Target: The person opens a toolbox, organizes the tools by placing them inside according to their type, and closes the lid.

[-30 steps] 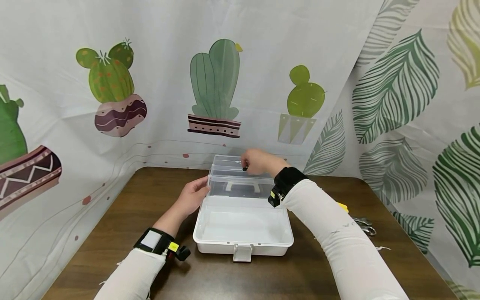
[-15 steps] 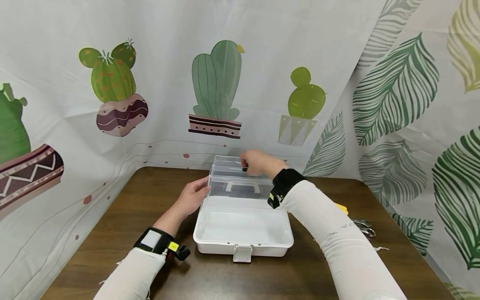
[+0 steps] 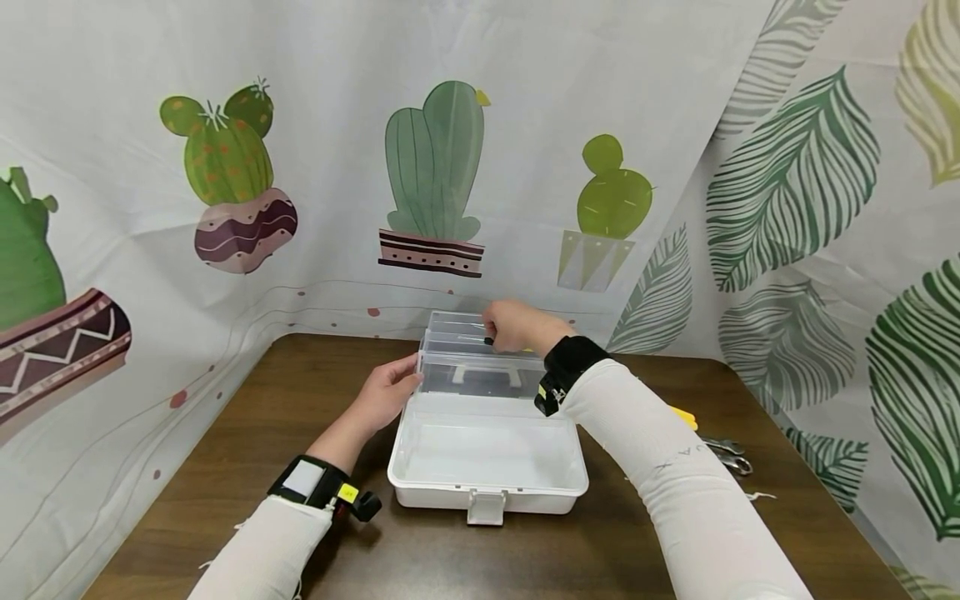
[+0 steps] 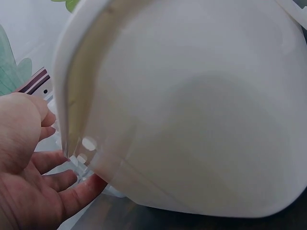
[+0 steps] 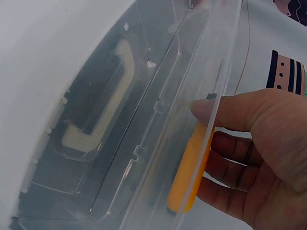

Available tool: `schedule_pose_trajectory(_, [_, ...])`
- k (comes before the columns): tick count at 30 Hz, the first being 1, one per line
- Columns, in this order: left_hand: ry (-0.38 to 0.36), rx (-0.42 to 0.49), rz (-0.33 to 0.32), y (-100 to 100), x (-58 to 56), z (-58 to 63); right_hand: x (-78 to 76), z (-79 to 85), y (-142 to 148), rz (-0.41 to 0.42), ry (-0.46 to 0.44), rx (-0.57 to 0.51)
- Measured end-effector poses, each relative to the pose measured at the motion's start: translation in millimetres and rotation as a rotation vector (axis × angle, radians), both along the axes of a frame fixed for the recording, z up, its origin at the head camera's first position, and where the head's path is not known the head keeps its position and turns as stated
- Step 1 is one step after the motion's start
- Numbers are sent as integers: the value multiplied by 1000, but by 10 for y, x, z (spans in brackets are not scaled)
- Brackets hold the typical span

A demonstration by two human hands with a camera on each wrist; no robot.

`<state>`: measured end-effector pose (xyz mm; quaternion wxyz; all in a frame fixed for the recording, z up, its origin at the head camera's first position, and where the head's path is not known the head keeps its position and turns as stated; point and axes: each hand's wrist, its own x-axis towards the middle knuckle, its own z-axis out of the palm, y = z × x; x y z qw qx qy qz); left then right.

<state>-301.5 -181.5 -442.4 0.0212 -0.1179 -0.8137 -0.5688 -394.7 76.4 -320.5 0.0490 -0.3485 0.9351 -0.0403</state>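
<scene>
A white toolbox (image 3: 487, 498) stands with its clear lid (image 3: 435, 371) swung back. My left hand (image 3: 384, 396) holds the lid's left side edge; in the left wrist view its fingers (image 4: 79, 195) reach around the clear plastic. Over the lid's far compartments, my right hand (image 3: 517, 325) grips a screwdriver. The right wrist view shows its yellow handle (image 5: 187, 172), dark collar and thin shaft beside the clear wall, with my thumb (image 5: 235, 112) on the near side. From the head view, the hand hides most of the screwdriver.
On the brown table (image 3: 315, 542), right of the toolbox, lie metal wrenches (image 3: 729, 457) and a yellow-handled item (image 3: 684, 418), partly behind my right sleeve. A cactus-print cloth (image 3: 330, 208) hangs close behind the toolbox. A white latch (image 3: 486, 507) projects at the front.
Both hands stay nearly in place. A sliver of the yellow handle now shows under my right hand, which has shifted very slightly.
</scene>
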Motion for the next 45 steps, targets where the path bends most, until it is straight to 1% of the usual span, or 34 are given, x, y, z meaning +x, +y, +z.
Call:
schedule_pose_trajectory(7, [1,0,2,9,-9,-8,16,0,12,-18,-12,-1])
schedule_pose_trajectory(13, [3,-1,5,3,-11,-14,24,-8,28,-31,2,8])
schedule_pose_trajectory(22, [5,-15,4,-15,-11,-22,60,9,33,-56,-24,15])
schedule_pose_trajectory(24, [-6,-11,3,-16,-8,-21,65,9,28,-63,-41,17])
schedule_pose_trajectory(30, [-7,-7,1,-6,-9,-29,121,21,36,-71,-131,-8])
schedule_pose_trajectory(33, [-10,-4,5,-8,-4,-26,180,35,69,-30,-138,-17])
schedule_pose_trajectory(35, [-14,-7,4,-7,-2,-27,234,53,120,-8,-151,-50])
schedule_pose_trajectory(39, [-17,-10,-1,-10,-4,-36,358,104,285,24,-154,-156])
schedule_pose_trajectory(42, [-12,-16,-1,-20,-5,-41,429,122,454,27,-137,-229])
schedule_pose_trajectory(45, [-8,-20,0,-13,-8,-40,491,111,665,16,-122,-269])
